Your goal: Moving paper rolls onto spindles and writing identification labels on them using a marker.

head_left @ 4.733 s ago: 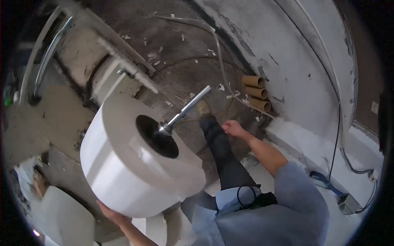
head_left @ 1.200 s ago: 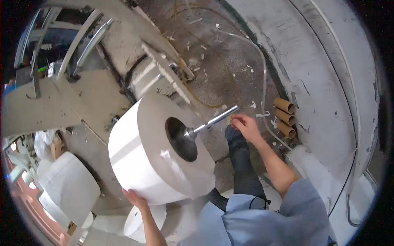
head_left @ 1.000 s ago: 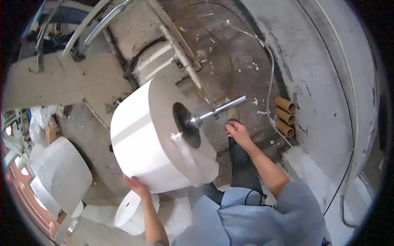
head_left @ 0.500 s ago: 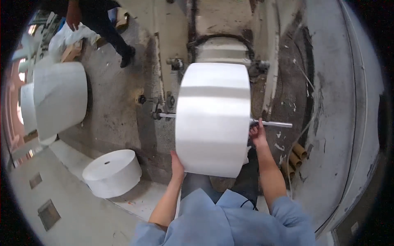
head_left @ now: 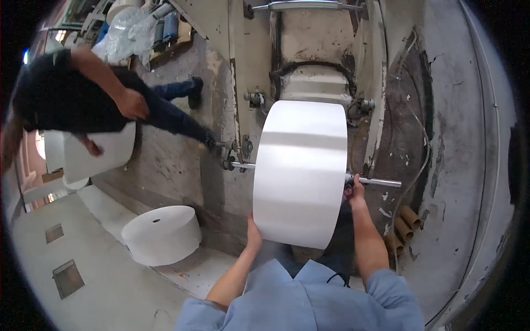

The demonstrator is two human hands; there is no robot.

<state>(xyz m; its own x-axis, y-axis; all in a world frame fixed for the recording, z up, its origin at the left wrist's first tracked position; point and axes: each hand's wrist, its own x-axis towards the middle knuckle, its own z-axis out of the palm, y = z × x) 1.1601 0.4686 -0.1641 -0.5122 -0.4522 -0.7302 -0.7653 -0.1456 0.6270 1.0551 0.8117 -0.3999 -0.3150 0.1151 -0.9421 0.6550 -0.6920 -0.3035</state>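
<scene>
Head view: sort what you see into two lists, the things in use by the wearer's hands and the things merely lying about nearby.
In use:
large white paper roll
metal shaft through its core
left hand under the roll
right hand on the shaft

Lying about:
white roll on the floor
cardboard cores
another roll handled by a co-worker

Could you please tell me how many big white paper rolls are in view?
3: one on the metal shaft in both hands, one lying on the floor, one under the co-worker's hands. Others may be hidden.

Head-worn fisheye, 1 view, looking steeply down, close over paper roll (head_left: 301,171).
</scene>
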